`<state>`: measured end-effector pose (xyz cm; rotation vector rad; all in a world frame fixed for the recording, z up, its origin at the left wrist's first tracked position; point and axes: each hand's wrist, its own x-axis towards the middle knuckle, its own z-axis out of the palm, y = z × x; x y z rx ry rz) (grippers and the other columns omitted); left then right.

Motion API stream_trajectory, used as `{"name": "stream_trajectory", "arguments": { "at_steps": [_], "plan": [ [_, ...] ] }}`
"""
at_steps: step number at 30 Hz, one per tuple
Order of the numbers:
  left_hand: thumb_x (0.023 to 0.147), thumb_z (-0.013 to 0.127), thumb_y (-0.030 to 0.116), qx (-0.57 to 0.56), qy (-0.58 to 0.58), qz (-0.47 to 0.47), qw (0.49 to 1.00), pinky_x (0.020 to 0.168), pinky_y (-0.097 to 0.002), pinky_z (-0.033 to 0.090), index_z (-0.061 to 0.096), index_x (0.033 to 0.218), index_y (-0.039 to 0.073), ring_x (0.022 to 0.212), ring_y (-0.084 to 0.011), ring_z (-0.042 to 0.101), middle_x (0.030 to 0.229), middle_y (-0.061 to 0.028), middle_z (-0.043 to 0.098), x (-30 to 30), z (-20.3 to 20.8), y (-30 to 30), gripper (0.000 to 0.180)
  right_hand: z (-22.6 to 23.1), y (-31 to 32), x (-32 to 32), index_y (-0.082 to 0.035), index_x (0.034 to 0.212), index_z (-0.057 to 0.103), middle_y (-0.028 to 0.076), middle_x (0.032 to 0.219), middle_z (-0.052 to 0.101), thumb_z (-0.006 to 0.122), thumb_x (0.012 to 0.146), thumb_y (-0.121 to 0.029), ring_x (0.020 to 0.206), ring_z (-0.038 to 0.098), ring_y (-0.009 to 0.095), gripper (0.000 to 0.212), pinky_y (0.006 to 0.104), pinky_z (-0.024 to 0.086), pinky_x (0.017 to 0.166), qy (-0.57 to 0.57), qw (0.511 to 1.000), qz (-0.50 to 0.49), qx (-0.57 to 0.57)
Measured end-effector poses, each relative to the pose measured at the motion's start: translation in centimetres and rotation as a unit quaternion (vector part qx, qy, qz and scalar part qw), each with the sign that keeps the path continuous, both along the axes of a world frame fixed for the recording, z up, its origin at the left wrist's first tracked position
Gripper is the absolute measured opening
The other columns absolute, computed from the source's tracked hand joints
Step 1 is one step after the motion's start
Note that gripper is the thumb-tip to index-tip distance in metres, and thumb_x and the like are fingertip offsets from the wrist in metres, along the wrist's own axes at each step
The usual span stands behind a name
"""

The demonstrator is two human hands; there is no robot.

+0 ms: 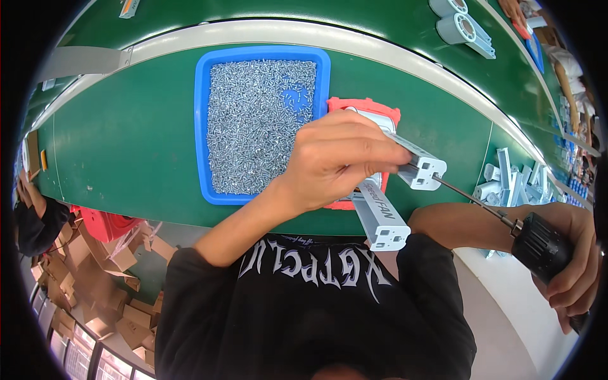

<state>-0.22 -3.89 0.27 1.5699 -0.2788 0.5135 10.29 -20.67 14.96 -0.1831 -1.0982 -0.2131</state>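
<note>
My left hand (339, 155) is closed, its fingers on a pale grey plastic post (418, 166) whose end face has square holes. In my right hand (573, 272) is a black electric screwdriver (541, 244), its long thin bit reaching to the end face of that post. A second pale post (383, 218) with lettering on its side sticks out below, towards my body. Under my hand, a red-rimmed fixture (392, 115) holds a white part, mostly hidden. Left of it stands a blue tray (201, 126) full of small silver screws (253, 120).
The green work table (126, 139) curves around me. More pale plastic parts (516, 180) are piled at the right, and cylindrical pieces (456, 28) lie on the far surface beyond a metal rail. Cardboard boxes (136, 316) cover the floor at lower left. Other people are at both edges.
</note>
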Motion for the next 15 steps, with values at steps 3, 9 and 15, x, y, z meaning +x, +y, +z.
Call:
{"name": "stream_trajectory", "arguments": {
  "at_steps": [3, 9, 15],
  "plan": [
    [0.073, 0.075, -0.001, 0.083, 0.003, 0.030, 0.996, 0.069, -0.0281, 0.051, 0.076, 0.092, 0.003, 0.077, -0.0166, 0.063, 0.086, -0.0052, 0.072, -0.3, 1.3, 2.6, 0.020, -0.3, 0.9, -0.8, -0.004, 0.131, 0.049, 0.003, 0.071, 0.059, 0.053, 0.097, -0.025, 0.041, 0.051, 0.013, 0.040, 0.0243, 0.046, 0.033, 0.000, 0.999, 0.018, -0.047],
    [0.076, 0.071, 0.003, 0.468, 0.273, -0.098, 0.835, 0.067, -0.0318, 0.048, 0.071, 0.088, 0.004, 0.070, -0.0220, 0.057, 0.080, -0.0048, 0.061, -2.3, 2.3, 10.3, 0.012, -0.8, -1.0, 0.3, 0.001, 0.089, 0.063, 0.008, 0.075, 0.063, 0.075, 0.078, -0.010, 0.053, 0.058, 0.013, 0.019, 0.0256, 0.053, 0.053, -0.119, 0.963, 0.129, -0.205],
    [0.080, 0.069, 0.007, 0.506, 0.275, -0.088, 0.813, 0.069, -0.0340, 0.049, 0.063, 0.078, 0.004, 0.072, -0.0220, 0.060, 0.078, -0.0052, 0.059, -3.7, 1.2, 10.2, 0.007, -1.0, 0.3, -1.1, -0.008, 0.118, 0.051, 0.005, 0.073, 0.060, 0.059, 0.091, -0.016, 0.045, 0.051, 0.013, 0.030, 0.0264, 0.047, 0.041, -0.070, 0.963, 0.054, -0.254]
  ]
}}
